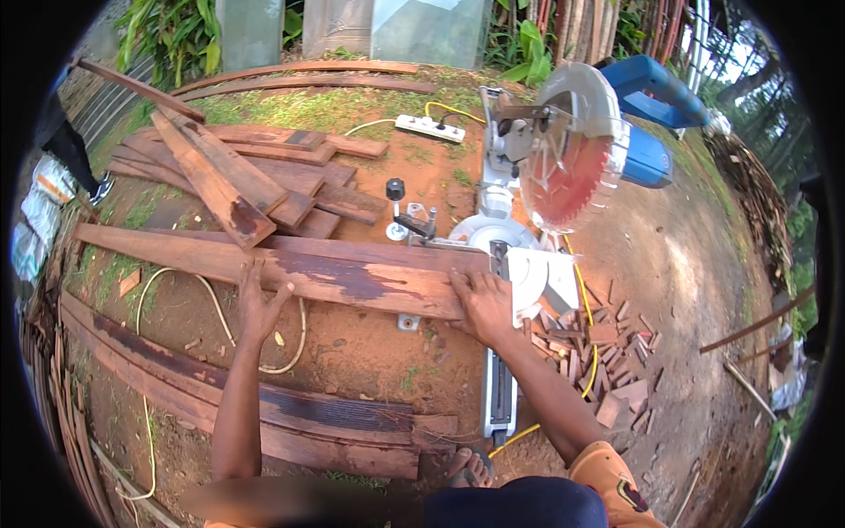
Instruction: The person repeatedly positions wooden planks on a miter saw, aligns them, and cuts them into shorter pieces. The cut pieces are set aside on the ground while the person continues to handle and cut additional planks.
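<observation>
A long reddish-brown board point(352, 273) with dark patches lies crosswise, its right end at the base of the miter saw point(493, 236). My right hand point(482, 308) grips that end with bent fingers. My left hand point(261, 299) rests at the board's near edge farther left, fingers stretched and thumb apart. The saw's red-toothed blade point(581, 185) with its clear guard is raised above the base, right of the board's end. A black-knobbed clamp point(395, 195) stands behind the board.
Plank stacks lie behind point(185, 158) and near me point(326, 414). Offcuts point(616, 370) are heaped right. A power strip point(429, 128), yellow cord point(588, 370) and pale cord point(202, 282) lie on the ground. A person's dark-trousered leg point(75, 163) is at far left.
</observation>
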Demonstrator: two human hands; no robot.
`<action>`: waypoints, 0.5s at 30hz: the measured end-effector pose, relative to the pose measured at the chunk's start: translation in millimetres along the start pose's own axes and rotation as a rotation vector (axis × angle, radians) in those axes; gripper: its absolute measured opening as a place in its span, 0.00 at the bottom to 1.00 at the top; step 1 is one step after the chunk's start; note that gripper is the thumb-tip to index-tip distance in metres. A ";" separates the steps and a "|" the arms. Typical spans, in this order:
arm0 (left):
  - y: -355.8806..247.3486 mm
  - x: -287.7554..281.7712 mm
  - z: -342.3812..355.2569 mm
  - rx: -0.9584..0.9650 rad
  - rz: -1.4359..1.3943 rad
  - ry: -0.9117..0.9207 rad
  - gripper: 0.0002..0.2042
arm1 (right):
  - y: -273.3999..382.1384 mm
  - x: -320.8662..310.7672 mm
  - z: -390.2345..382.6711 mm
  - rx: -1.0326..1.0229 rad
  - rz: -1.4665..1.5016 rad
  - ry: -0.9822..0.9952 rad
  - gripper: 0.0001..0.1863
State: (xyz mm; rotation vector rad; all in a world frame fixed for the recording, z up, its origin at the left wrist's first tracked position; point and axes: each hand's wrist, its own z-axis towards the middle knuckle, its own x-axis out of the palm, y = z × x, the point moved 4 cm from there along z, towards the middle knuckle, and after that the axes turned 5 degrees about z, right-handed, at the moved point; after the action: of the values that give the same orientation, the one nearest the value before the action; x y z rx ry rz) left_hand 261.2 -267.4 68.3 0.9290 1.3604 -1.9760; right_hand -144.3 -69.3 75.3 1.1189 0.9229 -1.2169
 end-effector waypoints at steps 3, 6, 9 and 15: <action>-67.7 25.9 -4.7 0.234 0.126 0.208 0.45 | -9.8 10.0 5.2 0.028 -0.018 -0.109 0.50; -107.1 51.0 -4.0 0.360 0.261 0.344 0.50 | -19.2 14.1 14.2 0.101 0.049 -0.170 0.47; -132.1 82.8 6.2 0.477 0.319 0.401 0.56 | -36.3 7.8 23.7 0.232 0.091 -0.212 0.47; -167.4 134.6 35.2 0.573 0.356 0.442 0.61 | -53.1 -2.9 -8.2 0.413 0.250 -0.233 0.50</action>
State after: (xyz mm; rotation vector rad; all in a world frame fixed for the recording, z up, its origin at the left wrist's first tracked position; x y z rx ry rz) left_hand 44.0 -254.1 62.4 1.8182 0.7391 -1.9682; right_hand -197.0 -60.5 68.4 1.3354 0.3480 -1.3273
